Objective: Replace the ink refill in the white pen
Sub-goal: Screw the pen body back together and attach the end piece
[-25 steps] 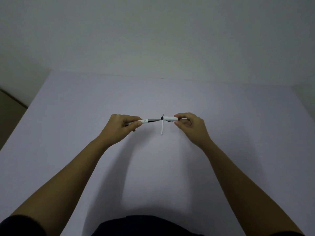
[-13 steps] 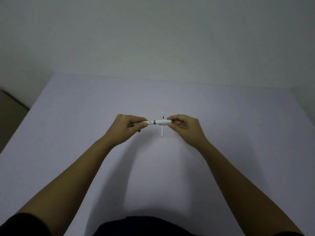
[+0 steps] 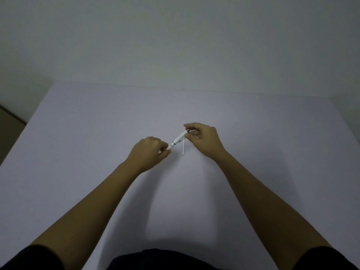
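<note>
White pen (image 3: 177, 141): held above the pale table (image 3: 78, 152), tilted, lower end toward the left. Left hand (image 3: 149, 155): fingers pinched on the lower end. Right hand (image 3: 204, 140): fingertips closed on the upper end. Thin white refill (image 3: 183, 150): lying on the table just beneath the pen, untouched.

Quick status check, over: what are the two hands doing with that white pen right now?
Left hand pinching the tip end, right hand pinching the far end. White pen held tilted above the table, halves joined. Thin white refill lying on the table just beyond; nothing blocking.
</note>
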The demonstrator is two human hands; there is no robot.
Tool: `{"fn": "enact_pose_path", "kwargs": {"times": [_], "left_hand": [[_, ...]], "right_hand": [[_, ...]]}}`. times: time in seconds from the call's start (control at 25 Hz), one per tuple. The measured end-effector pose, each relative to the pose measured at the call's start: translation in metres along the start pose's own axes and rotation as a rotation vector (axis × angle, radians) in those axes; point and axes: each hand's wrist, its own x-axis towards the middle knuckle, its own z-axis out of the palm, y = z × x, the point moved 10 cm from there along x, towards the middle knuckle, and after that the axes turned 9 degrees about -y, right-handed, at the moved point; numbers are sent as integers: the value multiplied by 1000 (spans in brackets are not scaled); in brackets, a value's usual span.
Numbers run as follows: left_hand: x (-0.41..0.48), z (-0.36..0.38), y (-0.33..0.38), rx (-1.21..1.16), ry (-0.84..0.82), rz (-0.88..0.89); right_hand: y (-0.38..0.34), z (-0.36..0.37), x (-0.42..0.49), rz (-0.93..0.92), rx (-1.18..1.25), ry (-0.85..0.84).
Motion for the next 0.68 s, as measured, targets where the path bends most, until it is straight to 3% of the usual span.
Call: {"fn": "enact_pose_path", "kwargs": {"times": [0.12,0.36,0.52,0.68], "left_hand": [[19,24,-9,-117,-50,-115],[60,72,-42,-331,-60,-406],[79,95,-51,-351,-1,-466],[78,103,-52,-339,88,-445]], "right_hand": [[29,15,13,75,15,-6],[128,58,10,341,-391,-160],[159,84,-5,353,-515,-210],[163,87,-9,324,-593,-131]]}}
